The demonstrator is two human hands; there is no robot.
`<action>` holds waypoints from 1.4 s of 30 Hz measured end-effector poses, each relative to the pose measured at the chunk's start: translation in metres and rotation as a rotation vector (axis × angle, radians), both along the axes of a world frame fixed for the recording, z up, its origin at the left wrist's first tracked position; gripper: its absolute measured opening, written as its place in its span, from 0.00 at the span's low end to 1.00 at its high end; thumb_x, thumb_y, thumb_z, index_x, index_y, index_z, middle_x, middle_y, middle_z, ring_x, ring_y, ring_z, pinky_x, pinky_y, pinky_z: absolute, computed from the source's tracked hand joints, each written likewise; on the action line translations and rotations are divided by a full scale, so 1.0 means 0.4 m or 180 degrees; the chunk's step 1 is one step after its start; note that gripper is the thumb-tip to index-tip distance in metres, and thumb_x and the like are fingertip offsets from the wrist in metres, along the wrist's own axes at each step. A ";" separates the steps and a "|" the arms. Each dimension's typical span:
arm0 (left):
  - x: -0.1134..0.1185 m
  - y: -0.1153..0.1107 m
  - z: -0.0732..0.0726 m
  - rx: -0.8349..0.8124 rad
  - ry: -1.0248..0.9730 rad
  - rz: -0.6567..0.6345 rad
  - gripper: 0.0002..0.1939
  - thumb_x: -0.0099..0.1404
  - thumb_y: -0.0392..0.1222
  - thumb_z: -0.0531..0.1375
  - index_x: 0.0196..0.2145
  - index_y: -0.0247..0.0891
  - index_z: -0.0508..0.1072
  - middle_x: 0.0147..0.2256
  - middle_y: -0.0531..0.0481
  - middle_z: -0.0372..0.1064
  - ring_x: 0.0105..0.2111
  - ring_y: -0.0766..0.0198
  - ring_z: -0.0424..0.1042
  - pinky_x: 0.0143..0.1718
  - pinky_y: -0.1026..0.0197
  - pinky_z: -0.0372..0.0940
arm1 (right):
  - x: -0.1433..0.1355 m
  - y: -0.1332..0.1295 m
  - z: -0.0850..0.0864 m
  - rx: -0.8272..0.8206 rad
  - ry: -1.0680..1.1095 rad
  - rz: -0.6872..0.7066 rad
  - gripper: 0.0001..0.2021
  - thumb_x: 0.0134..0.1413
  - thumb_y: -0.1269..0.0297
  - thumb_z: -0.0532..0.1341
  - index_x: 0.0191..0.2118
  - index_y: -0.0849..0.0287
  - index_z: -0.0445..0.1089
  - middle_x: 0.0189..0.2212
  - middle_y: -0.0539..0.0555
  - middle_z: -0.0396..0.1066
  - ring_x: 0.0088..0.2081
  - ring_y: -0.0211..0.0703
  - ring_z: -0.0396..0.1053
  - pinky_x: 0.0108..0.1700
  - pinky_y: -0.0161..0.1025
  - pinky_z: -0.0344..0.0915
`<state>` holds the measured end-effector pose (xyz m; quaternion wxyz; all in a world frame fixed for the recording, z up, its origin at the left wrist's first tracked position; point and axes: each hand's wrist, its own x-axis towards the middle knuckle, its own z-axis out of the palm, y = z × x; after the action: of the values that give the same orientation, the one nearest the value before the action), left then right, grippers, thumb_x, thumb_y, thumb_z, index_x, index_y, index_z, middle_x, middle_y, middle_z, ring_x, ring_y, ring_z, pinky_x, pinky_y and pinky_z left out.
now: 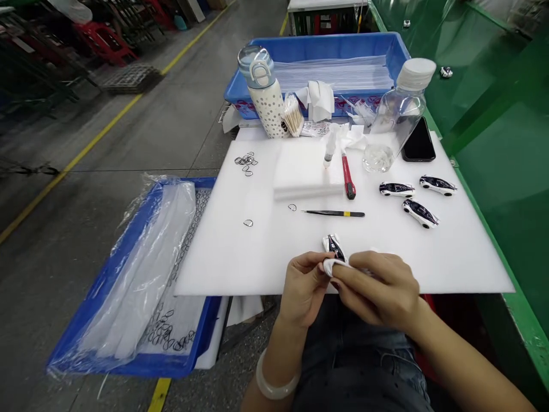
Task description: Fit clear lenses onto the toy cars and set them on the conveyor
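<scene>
left hand (303, 289) and right hand (384, 286) have a narrow grip, holding a white cloth (335, 265); just beyond this grip is one toy car (334, 245), then black tweezers (333, 213).

White plastic-looking tabletop (261, 257): smooth, soft sheen. White-and-black toy car (333, 246) near tabletop's front edge: glossy, hard-looking. White folded wipe (338, 266) at front edge: soft, matt; cloth or paper, cannot tell. Transparent white-capped bottle (397, 123) toward back right corner: smooth, shiny plastic look. Blue tray (321, 41) beyond back edge: smooth plastic.
</scene>
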<state>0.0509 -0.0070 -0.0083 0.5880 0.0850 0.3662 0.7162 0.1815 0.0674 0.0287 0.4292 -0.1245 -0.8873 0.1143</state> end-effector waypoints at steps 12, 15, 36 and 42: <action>0.002 -0.005 -0.001 0.0063 0.0031 0.0022 0.13 0.41 0.44 0.79 0.26 0.43 0.83 0.26 0.51 0.79 0.25 0.72 0.77 0.30 0.77 0.71 | 0.029 0.008 0.040 -0.0035 -0.0551 0.0237 0.08 0.65 0.70 0.57 0.38 0.60 0.75 0.27 0.51 0.70 0.22 0.33 0.62 0.23 0.35 0.58; -0.002 -0.011 -0.002 0.0097 0.0231 -0.0003 0.13 0.42 0.47 0.78 0.26 0.44 0.83 0.25 0.50 0.79 0.25 0.70 0.77 0.30 0.75 0.73 | 0.079 0.035 0.031 -0.0744 -0.0126 0.0151 0.06 0.61 0.72 0.62 0.41 0.57 0.76 0.32 0.53 0.73 0.24 0.33 0.65 0.24 0.34 0.61; -0.001 -0.030 -0.030 -0.0177 0.5280 0.0737 0.14 0.60 0.35 0.69 0.45 0.38 0.77 0.41 0.48 0.73 0.41 0.62 0.76 0.43 0.58 0.75 | 0.045 0.035 -0.062 -0.2058 -0.1381 -0.0690 0.05 0.63 0.64 0.61 0.38 0.59 0.72 0.30 0.50 0.75 0.30 0.38 0.70 0.31 0.35 0.58; -0.007 -0.032 -0.033 -0.0315 0.5133 0.0573 0.13 0.64 0.36 0.65 0.47 0.38 0.78 0.51 0.44 0.75 0.50 0.57 0.75 0.51 0.51 0.74 | 0.038 0.032 -0.063 -0.2043 -0.1502 -0.0782 0.07 0.63 0.61 0.61 0.36 0.58 0.72 0.29 0.49 0.74 0.28 0.38 0.68 0.30 0.35 0.53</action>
<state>0.0481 -0.0197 -0.0216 0.0866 0.5190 0.7138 0.4622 0.1969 0.0801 0.0036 0.1639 -0.3797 -0.8591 0.3013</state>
